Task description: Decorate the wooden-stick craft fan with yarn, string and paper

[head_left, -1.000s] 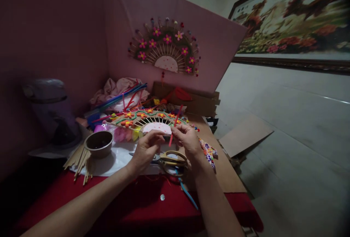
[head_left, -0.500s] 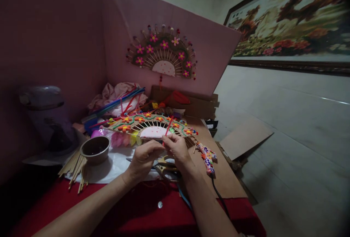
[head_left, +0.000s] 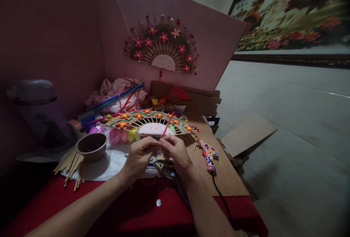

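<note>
A thin red pipe cleaner (head_left: 167, 124) slants upward from between my fingertips. My right hand (head_left: 177, 153) pinches it near its lower part. My left hand (head_left: 140, 156) is closed at the same spot, its fingertips meeting the right ones around the hidden lower end. Just beyond my hands lies a fan-shaped craft piece (head_left: 153, 129) with orange flowers, a green wavy line, stick ribs and a pale spotted half-circle. Scissors (head_left: 161, 164) with dark-gold handles rest below my hands, partly covered by the right one.
On the left stand a dark bowl (head_left: 91, 147) and a bundle of wooden sticks (head_left: 71, 167). A flower-patterned glue gun (head_left: 208, 154) with a black cord lies on the cardboard sheet (head_left: 229, 180) at right. Another fan (head_left: 164, 45) hangs on the pink board behind.
The view has shifted slightly. My fingertips have come together on the red pipe cleaner, and more of it shows above them.
</note>
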The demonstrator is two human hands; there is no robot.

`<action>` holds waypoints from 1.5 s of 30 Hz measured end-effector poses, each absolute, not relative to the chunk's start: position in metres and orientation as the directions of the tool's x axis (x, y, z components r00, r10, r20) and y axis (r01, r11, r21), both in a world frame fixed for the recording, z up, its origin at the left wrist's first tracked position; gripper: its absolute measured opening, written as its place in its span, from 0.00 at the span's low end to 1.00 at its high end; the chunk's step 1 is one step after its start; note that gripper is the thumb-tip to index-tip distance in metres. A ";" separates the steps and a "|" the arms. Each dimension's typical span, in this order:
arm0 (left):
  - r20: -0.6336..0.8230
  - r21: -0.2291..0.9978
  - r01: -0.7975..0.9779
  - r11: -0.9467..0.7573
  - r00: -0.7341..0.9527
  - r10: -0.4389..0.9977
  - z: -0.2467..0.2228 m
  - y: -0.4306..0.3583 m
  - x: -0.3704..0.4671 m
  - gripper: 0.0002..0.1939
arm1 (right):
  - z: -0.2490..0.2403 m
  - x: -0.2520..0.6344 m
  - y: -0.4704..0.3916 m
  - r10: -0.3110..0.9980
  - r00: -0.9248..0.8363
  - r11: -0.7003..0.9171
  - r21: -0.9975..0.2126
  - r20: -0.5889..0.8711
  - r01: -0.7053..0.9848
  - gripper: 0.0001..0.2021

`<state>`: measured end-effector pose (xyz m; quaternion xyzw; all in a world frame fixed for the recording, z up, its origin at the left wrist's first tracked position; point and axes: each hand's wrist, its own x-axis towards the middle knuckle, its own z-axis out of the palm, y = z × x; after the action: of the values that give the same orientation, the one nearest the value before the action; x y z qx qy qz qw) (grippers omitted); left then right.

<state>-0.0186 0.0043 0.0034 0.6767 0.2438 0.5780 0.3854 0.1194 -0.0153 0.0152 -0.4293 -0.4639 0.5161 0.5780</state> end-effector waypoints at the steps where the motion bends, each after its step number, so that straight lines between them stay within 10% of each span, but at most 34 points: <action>1: 0.582 0.813 -0.126 -0.568 0.206 0.787 0.004 0.003 -0.018 0.07 | 0.015 0.119 -0.016 0.994 0.038 0.103 -0.976 0.098 -0.191 0.15; 45: 0.490 0.872 -0.144 -0.468 0.253 0.834 0.000 -0.001 -0.019 0.04 | 0.015 0.105 -0.026 0.932 0.222 0.339 -0.909 0.288 -0.244 0.09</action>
<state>-0.0189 -0.0008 0.0001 0.6557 0.2634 0.5516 0.4432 0.1052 -0.0264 0.0152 -0.3811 -0.4512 0.4305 0.6825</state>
